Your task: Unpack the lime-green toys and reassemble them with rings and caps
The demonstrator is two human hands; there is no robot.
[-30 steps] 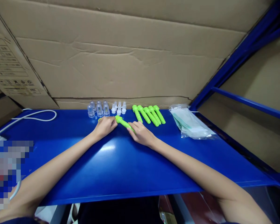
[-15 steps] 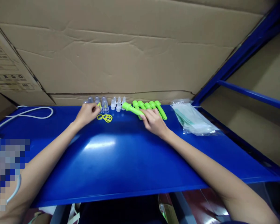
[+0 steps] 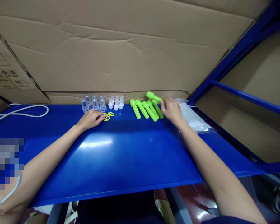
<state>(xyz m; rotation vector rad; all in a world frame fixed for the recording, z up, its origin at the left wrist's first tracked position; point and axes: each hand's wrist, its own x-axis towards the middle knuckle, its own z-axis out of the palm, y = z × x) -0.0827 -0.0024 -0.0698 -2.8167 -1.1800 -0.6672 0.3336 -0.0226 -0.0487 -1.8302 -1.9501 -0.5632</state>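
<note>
My right hand (image 3: 171,110) grips a bright green plastic handle (image 3: 153,96) and holds it just above the right end of a row of several like green handles (image 3: 144,109) lying on the blue table (image 3: 121,155). My left hand (image 3: 91,119) rests on the table with its fingers curled, touching a small heap of yellow rubber rings (image 3: 108,116). Behind it stand several clear dome caps (image 3: 93,103) and several small white nozzles (image 3: 116,102).
A clear plastic bag (image 3: 193,116) lies at the right, partly under my right hand. A white cable (image 3: 25,110) loops at the back left. A cardboard wall (image 3: 130,56) closes the back; a blue frame rail (image 3: 247,99) runs along the right.
My right hand carried the green handle rightward, from the table's middle to the far end of the green row. My left hand let go of it and moved to the yellow rings.
</note>
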